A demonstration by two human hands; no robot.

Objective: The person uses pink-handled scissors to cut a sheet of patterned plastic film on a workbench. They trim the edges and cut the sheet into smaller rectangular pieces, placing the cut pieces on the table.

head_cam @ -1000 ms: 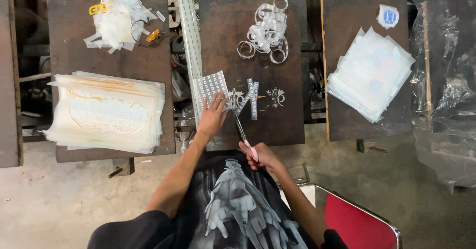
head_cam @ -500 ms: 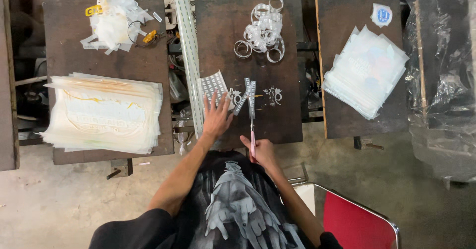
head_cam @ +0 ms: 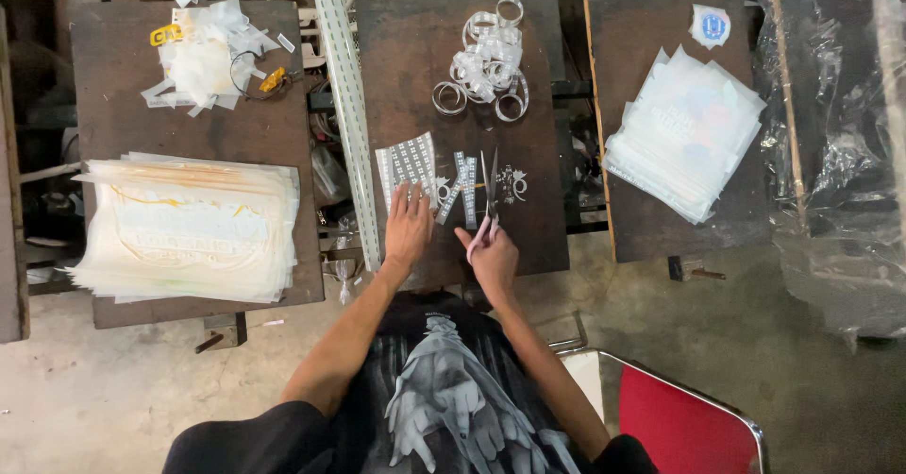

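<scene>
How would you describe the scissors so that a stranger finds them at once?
Look at the middle dark table, the one with curled clear tape rings at its far end. At its near edge, the right hand holds the scissors. They alone have pink handles and thin metal blades, lying among flat printed strips.

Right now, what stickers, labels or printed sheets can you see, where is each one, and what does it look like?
Round badge sticker: far corner of the right board, white with blue middle.
Small printed sheet: middle board, under the left hand, white with grey rows.
Big printed stack: left board, pale sheets with yellow lines.
White sheet pile: right board.
Right hand holds scissors.
</scene>
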